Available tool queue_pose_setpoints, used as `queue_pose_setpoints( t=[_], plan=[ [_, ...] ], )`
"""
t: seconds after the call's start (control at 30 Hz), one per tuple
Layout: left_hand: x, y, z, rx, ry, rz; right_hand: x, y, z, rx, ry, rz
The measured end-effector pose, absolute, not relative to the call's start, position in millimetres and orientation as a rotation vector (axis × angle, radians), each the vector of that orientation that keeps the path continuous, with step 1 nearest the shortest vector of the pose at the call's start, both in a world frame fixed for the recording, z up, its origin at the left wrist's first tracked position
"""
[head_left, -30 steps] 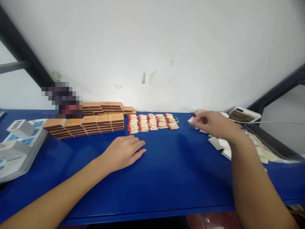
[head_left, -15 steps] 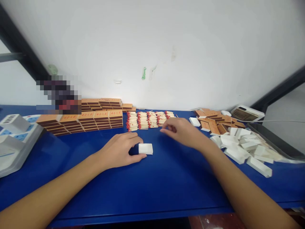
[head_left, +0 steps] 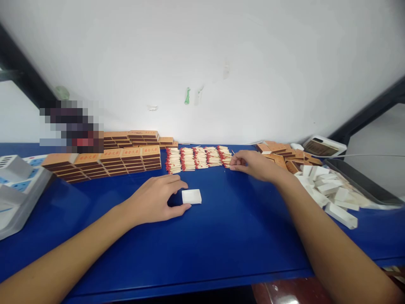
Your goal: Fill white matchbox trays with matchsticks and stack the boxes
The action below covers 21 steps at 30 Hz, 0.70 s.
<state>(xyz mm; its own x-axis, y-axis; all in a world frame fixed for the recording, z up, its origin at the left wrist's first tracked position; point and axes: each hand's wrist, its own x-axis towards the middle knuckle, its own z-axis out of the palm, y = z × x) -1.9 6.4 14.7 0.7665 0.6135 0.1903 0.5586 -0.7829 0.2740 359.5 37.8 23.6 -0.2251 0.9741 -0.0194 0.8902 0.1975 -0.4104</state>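
Note:
A small white matchbox tray (head_left: 191, 196) lies on the blue tabletop. My left hand (head_left: 160, 197) rests at its left end, thumb against the near edge and index finger by the far edge, fingers apart. Further right, my right hand (head_left: 249, 164) has its fingers curled together at the right end of the last bundle of red-tipped matches (head_left: 224, 157). Whether any match is between those fingertips is hidden. More matches (head_left: 189, 159) lie in rows to the left of that bundle.
Stacked orange matchboxes (head_left: 126, 162) stand at the left, beside a tray with white plug-like blocks (head_left: 17, 169). At right are loose orange sleeves (head_left: 278, 159), a heap of white trays (head_left: 329, 185), a dark container (head_left: 363, 181) and a phone (head_left: 325, 145).
My right hand has moved right and reached the end of the last match bundle. My left hand stays by the white tray. The view has shifted slightly.

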Motion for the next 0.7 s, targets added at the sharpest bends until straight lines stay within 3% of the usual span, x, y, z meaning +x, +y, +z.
queue_pose_setpoints(
  t=[0.33,0.7],
  plan=[
    [-2,8,14,2.758,0.901,0.394,355,29,27,-1.821,-2.28,0.53],
    [3,8,8,2.682,0.971,0.516,290,-1,37,-1.408,-2.22,0.76]
  ],
)
